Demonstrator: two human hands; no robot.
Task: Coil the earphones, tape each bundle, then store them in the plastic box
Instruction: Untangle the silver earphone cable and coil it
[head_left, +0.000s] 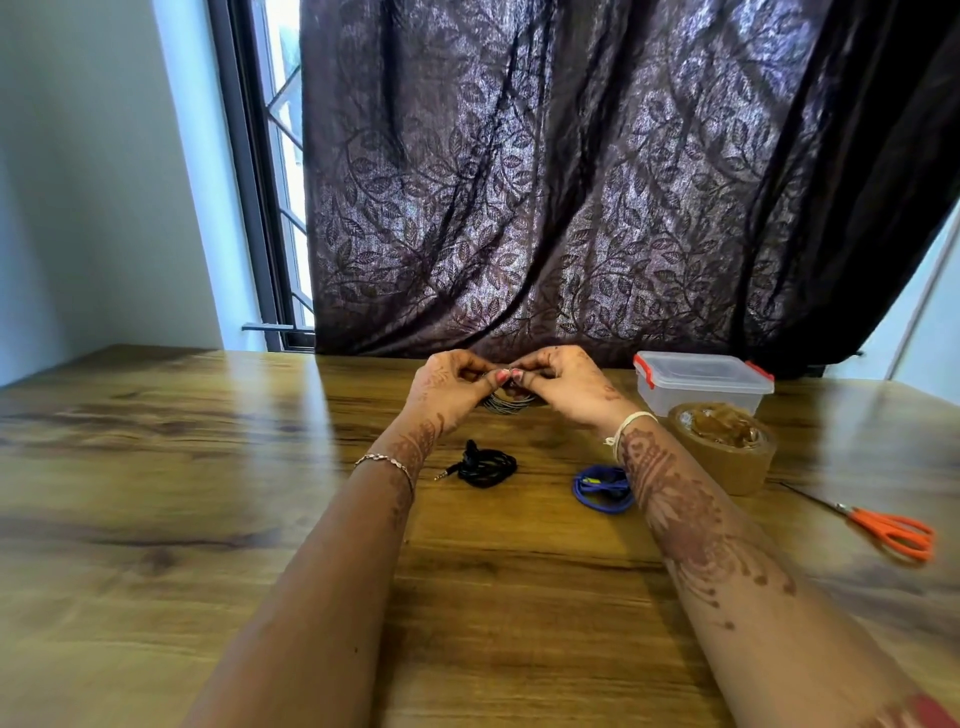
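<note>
My left hand (451, 387) and my right hand (563, 384) meet above the far middle of the table, both pinching a coiled grey earphone bundle (508, 402) whose loops hang below my fingers. A coiled black earphone bundle (485, 463) with its plug sticking out to the left lies on the table nearer to me. A coiled blue earphone bundle (601, 488) lies to its right, partly hidden by my right forearm. The clear plastic box (701, 382) with red clips and its lid on stands at the back right. A brown tape roll (724, 447) sits just in front of the box.
Orange-handled scissors (883, 527) lie near the right edge of the wooden table (208, 467). A dark patterned curtain (571, 182) hangs right behind the table's far edge, with a window at the left.
</note>
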